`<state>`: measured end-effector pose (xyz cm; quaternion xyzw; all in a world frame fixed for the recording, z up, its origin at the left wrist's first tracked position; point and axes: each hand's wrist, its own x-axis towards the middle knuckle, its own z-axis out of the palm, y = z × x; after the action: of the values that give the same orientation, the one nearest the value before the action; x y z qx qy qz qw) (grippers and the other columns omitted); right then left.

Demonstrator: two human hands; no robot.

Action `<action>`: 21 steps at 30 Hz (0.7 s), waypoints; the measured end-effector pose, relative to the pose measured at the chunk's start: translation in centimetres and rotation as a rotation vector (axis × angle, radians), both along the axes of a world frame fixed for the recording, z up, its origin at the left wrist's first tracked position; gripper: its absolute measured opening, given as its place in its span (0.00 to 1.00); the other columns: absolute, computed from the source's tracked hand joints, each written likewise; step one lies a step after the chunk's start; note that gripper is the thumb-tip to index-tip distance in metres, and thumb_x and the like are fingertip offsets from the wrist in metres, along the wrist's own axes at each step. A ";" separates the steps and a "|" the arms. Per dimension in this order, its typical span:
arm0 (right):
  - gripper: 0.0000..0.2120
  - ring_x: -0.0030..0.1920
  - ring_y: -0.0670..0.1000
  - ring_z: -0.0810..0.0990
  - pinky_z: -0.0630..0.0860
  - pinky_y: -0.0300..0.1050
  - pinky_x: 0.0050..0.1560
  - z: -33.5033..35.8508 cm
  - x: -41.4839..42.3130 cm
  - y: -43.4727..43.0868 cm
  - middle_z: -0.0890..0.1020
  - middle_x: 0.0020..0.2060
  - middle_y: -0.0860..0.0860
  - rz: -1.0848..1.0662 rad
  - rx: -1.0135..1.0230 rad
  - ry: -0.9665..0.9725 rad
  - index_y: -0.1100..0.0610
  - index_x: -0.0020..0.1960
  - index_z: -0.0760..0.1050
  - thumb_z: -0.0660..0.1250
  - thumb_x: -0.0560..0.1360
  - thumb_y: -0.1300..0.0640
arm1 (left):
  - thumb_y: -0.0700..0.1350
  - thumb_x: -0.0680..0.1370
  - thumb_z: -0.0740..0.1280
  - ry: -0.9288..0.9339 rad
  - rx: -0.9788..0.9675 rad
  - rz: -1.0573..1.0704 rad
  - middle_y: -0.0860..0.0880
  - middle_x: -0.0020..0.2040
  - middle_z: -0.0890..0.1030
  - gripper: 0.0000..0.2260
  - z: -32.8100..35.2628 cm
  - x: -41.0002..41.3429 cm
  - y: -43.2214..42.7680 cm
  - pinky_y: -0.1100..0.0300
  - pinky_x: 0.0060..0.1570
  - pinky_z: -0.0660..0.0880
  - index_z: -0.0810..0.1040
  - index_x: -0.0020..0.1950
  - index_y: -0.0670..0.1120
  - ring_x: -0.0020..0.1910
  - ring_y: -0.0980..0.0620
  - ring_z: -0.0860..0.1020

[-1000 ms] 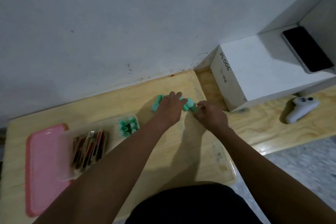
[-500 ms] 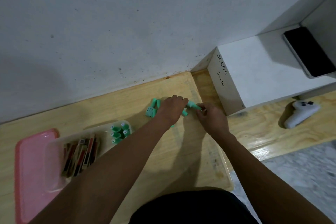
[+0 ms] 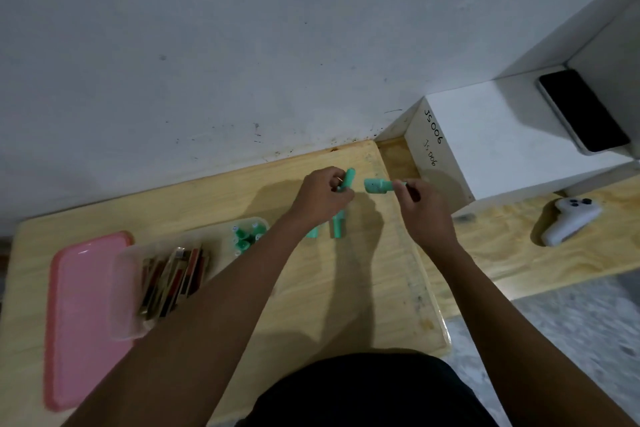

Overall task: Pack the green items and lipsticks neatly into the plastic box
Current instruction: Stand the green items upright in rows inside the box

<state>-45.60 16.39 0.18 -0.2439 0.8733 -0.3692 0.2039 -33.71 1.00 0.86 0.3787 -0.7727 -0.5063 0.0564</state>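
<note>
My left hand (image 3: 322, 196) grips a green tube (image 3: 347, 178) that sticks up past its fingers. Just to its right, my right hand (image 3: 424, 208) pinches another green item (image 3: 378, 186) by one end, held sideways above the table. Two more green tubes (image 3: 337, 225) lie on the wood below my left hand, one partly hidden by my wrist. The clear plastic box (image 3: 126, 291) sits at the left; several lipsticks (image 3: 173, 279) are stacked in it and several green tubes (image 3: 246, 237) stand at its far end.
A pink lid (image 3: 83, 315) lies under and left of the box. A white box (image 3: 502, 142) marked JS006 stands at the right with a black phone (image 3: 581, 111) on it. A white controller (image 3: 571, 220) lies on the wooden bench. The wall is close behind.
Both hands have lifted off the table, each now holding a green item. The view has shifted so that the box and lid sit lower and nearer.
</note>
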 end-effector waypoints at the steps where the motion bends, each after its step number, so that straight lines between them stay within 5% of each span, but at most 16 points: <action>1: 0.17 0.39 0.44 0.77 0.76 0.42 0.37 0.5 0.5 -0.2 0.79 0.39 0.44 0.027 -0.009 -0.003 0.56 0.57 0.79 0.60 0.81 0.45 | 0.41 0.73 0.70 0.038 0.074 0.053 0.48 0.43 0.82 0.10 0.7 1.0 -0.2 0.63 0.37 0.76 0.80 0.54 0.44 0.39 0.53 0.79; 7: 0.15 0.35 0.44 0.76 0.68 0.37 0.33 3.1 4.6 -1.7 0.79 0.34 0.46 0.212 -0.069 -0.001 0.55 0.51 0.81 0.61 0.80 0.45 | 0.45 0.76 0.68 0.178 0.267 0.297 0.49 0.48 0.84 0.03 2.3 7.8 -1.1 0.58 0.46 0.80 0.80 0.48 0.49 0.47 0.52 0.82; 10: 0.12 0.35 0.41 0.76 0.68 0.30 0.34 3.8 7.4 -2.4 0.79 0.34 0.44 0.314 -0.079 0.015 0.53 0.48 0.80 0.63 0.80 0.47 | 0.47 0.77 0.68 0.174 0.246 0.342 0.50 0.50 0.84 0.05 2.7 11.7 -1.4 0.62 0.41 0.78 0.80 0.51 0.49 0.46 0.55 0.82; 17: 0.13 0.35 0.42 0.76 0.71 0.41 0.34 3.2 13.1 -4.1 0.78 0.34 0.44 0.524 0.029 0.095 0.52 0.43 0.79 0.65 0.78 0.43 | 0.47 0.77 0.68 0.045 -0.101 0.318 0.50 0.50 0.80 0.09 2.4 18.8 -1.6 0.64 0.49 0.72 0.80 0.54 0.44 0.49 0.56 0.78; 21: 0.14 0.37 0.45 0.76 0.72 0.43 0.38 2.4 16.0 -5.0 0.77 0.37 0.42 0.656 0.133 0.299 0.49 0.46 0.79 0.63 0.77 0.40 | 0.48 0.77 0.67 -0.063 -0.255 0.309 0.51 0.46 0.73 0.08 1.3 21.8 -1.1 0.71 0.38 0.65 0.80 0.53 0.46 0.40 0.57 0.72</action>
<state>-29.57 11.40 2.60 -0.5485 0.7908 -0.1870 0.1969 -11.92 -0.08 2.16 0.4981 -0.7648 -0.3775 0.1565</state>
